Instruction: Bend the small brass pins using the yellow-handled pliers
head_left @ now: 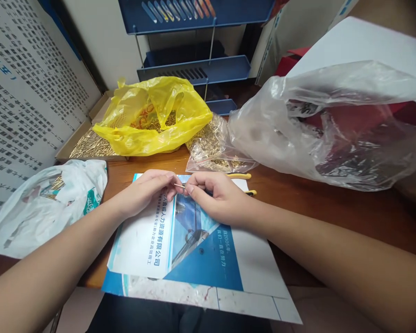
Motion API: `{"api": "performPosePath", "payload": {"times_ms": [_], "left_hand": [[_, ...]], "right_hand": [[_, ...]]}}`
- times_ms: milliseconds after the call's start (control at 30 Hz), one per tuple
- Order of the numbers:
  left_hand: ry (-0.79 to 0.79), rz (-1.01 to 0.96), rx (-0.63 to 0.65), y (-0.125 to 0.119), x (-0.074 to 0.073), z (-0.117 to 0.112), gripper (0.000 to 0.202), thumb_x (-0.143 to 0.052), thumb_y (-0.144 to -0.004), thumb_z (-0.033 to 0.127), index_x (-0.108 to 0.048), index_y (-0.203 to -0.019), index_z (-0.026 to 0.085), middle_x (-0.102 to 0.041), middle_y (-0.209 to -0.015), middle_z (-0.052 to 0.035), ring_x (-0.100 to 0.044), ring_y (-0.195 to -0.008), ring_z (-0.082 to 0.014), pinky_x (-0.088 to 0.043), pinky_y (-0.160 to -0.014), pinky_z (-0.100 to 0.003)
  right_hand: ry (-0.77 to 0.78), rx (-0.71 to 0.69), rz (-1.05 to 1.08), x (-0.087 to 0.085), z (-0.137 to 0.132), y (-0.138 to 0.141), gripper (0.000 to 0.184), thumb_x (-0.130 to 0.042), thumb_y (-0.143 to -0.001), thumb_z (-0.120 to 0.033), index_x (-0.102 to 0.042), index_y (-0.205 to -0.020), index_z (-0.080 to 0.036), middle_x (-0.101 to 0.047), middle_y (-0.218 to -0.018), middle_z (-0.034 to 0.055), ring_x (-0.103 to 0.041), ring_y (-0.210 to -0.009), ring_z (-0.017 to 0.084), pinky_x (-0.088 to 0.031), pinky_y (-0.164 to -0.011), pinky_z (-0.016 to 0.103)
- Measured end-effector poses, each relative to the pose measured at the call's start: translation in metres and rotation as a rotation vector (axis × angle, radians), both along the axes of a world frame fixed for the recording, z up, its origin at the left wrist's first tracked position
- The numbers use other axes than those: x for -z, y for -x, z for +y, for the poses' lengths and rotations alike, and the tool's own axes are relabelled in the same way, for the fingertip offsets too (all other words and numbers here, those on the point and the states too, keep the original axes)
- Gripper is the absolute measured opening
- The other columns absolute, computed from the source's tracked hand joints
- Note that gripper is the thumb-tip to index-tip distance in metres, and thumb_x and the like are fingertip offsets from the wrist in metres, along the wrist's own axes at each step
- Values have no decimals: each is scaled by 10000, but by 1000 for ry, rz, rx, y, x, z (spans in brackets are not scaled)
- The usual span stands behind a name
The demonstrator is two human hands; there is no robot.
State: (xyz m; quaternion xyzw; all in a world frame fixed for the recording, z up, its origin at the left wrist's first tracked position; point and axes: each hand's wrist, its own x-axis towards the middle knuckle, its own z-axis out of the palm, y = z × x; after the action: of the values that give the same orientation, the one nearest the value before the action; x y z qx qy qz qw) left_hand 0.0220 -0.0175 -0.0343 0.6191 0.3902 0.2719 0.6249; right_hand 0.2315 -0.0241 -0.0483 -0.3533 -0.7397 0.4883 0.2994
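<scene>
Just above the printed sheet (138, 252), my left hand (149, 192) and my right hand (217, 196) meet with their fingertips close together. Between them is a thin, light metal pin (179, 186), pinched by the fingers of both hands. Its right end disappears behind my right fingers. Two yellow handles, seemingly of pliers (241, 175), stick out from behind my right hand; their other end is hidden. Beyond the hands lies a clear zip bag (217, 145) of small brass-coloured pieces.
A yellow plastic bag (180, 134) of brass pieces stands behind, beside a cardboard tray (64, 150) of brass pins (93, 144). At left lies a white bag (24, 226) with more pins. A large clear bag (263, 125) of dark pieces is at right. Blue shelves (201, 69) rise behind.
</scene>
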Motion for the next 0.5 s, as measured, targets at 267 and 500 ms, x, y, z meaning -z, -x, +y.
{"api": "performPosePath", "payload": {"times_ms": [267, 500], "left_hand": [[-32, 219, -31, -8, -18, -6, 380, -645, -858, 465, -517, -676, 157, -472, -618, 39, -391, -577, -96, -311, -577, -240], [-31, 200, -48, -6, -16, -6, 327, -599, -876, 398, -505, -671, 162, -458, -608, 44, -370, -561, -89, -290, -560, -239]], "right_hand": [[-83, 0, -39, -3, 1, -2, 198, -515, -870, -257, -538, -697, -164, -525, -657, 3, -455, -596, 111, -340, -535, 243], [-79, -16, -19, -1, 2, -5, 187, -504, -864, -217, -529, -687, -163, -495, -651, -13, -436, -597, 97, -337, -535, 230]]}}
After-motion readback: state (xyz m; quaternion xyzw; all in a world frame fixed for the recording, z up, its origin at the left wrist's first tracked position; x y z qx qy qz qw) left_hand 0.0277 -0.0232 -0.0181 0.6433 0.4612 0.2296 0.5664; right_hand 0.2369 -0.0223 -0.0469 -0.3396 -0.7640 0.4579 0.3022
